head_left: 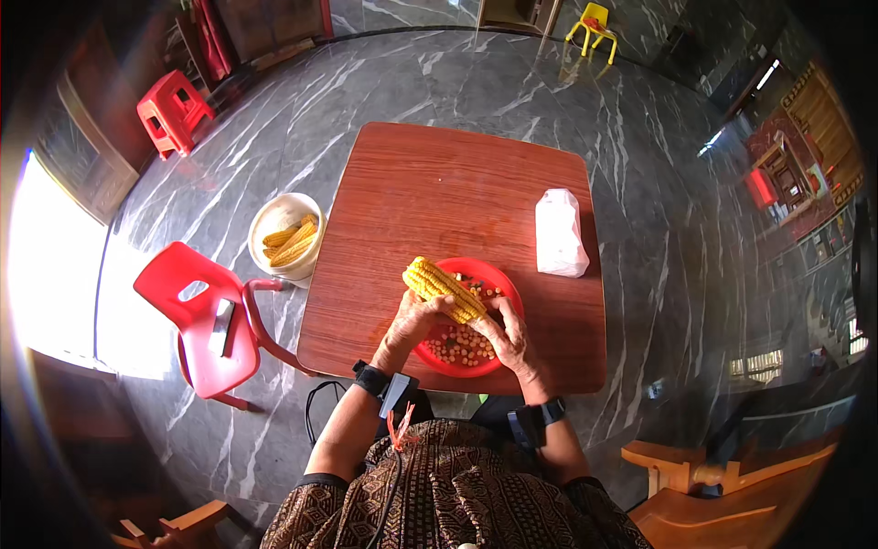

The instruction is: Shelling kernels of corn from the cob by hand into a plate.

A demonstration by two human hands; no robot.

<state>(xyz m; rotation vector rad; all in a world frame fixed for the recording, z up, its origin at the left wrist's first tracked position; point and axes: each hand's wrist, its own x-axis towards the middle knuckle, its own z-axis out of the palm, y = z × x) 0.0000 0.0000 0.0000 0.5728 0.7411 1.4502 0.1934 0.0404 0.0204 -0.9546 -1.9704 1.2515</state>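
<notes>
A yellow ear of corn (pixel 443 289) slants above a red plastic basin (pixel 502 275), its upper end toward the left. My left hand (pixel 417 317) grips it from the left side, near its middle. At the lower right end, my right hand (pixel 505 333) is closed on the same cob, with the thumb by its tip. Loose corn kernels (pixel 462 348) lie scattered over the bottom of the basin, paler below my hands. My fingers hide part of the cob and of the basin. Both wrists carry dark strapped devices.
The basin stands on a reddish-brown wooden table (pixel 439 183). A white package (pixel 560 233) lies at the table's right. Left of the table, a white bucket (pixel 263 222) holds several corn cobs (pixel 293 243), and a red chair (pixel 206 329) carries a dark flat object (pixel 222 327).
</notes>
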